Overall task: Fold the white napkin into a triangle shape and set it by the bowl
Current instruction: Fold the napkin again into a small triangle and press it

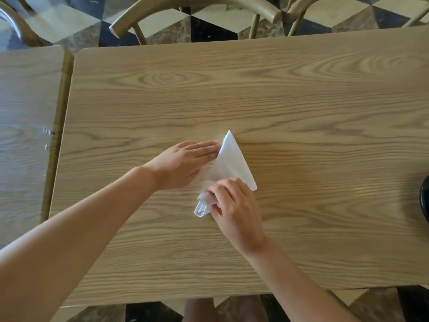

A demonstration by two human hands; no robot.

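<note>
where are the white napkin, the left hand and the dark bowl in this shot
white napkin [232, 159], head view, on its flat upper panel
left hand [185, 162], head view, on the back of the hand
dark bowl [425, 201], head view, on its rim at the right edge

A white napkin is lying mid-table on pale tan, dark-grained wood, a black bowl is showing at its right edge, over cream-grey-black chequered flooring.

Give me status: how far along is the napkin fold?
Done: white napkin already shows a triangular shape on the table. In hand: left hand lies flat at its edge; right hand pinches the lower corner. Left: placing it by the dark bowl, at the frame's right edge.
</note>
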